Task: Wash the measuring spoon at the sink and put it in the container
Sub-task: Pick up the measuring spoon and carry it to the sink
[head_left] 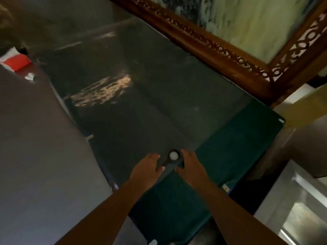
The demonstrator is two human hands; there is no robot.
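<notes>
Head view: measuring spoon [172, 159] (white bowl up) between left hand [146, 167] and right hand [192, 164], fingers spread, touching.

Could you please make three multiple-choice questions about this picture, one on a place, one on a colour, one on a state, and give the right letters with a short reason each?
1. Where is the measuring spoon?
A. Between the two hands, at the near end of the dark table
B. Beside the red and white object
C. On the carved wooden frame

2. What colour is the cloth under the table's near part?
A. Yellow
B. Dark green
C. Red

3. How do the hands stand to the spoon?
A. Both far away
B. Left hand and right hand close on either side of it
C. Only one hand is in view

Answers: 1 A, the spoon lies between both hands on the table. 2 B, the cloth looks dark green. 3 B, both hands flank the spoon, fingers at its edges; a firm grip cannot be confirmed.
</notes>
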